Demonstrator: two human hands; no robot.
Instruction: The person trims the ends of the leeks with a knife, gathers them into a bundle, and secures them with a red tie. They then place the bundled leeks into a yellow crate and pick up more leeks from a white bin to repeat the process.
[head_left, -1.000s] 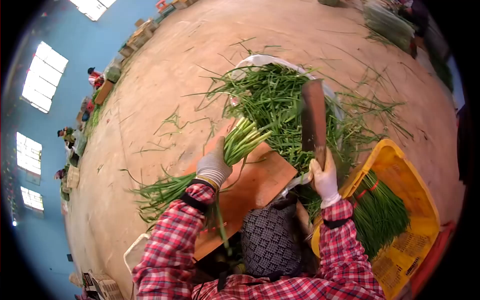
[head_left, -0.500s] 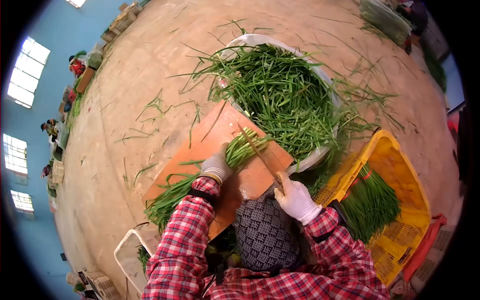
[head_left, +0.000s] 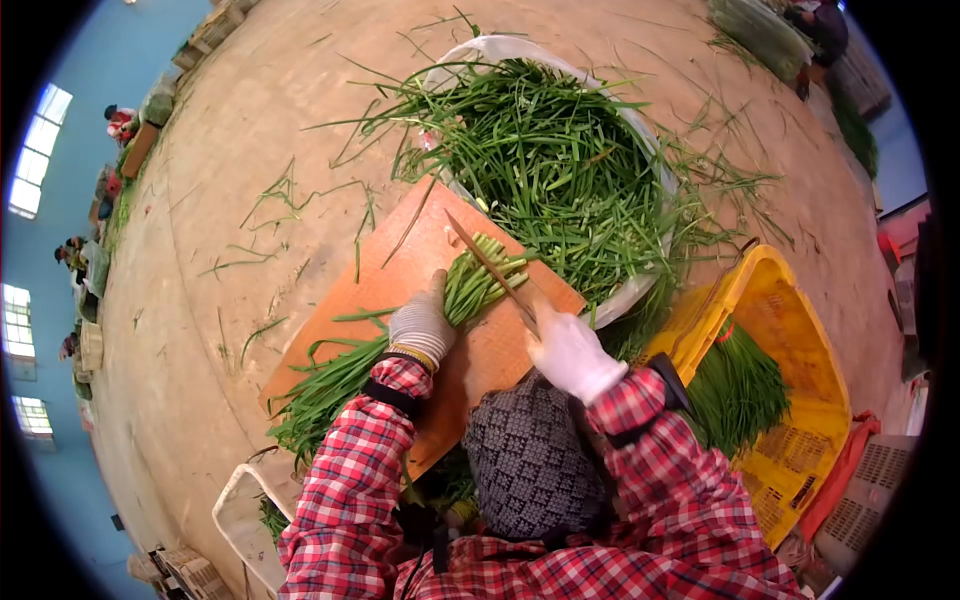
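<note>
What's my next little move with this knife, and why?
Probably press the knife down through the stalks: its blade crosses them near their pale ends, above the board, while the left hand grips them behind it.

A pale blue wall (head_left: pixel 88 140) runs along the left, its bright, multi-paned windows (head_left: pixel 40 150) letting in daylight. The broad tan floor (head_left: pixel 230 130) looks scuffed and bare-surfaced. Stacked crates (head_left: pixel 212 30) line the wall's foot; people (head_left: pixel 122 124) sit near it.

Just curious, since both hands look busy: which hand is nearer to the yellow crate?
The right hand, just left of the yellow crate; the left hand is farther off, across the board.
</note>
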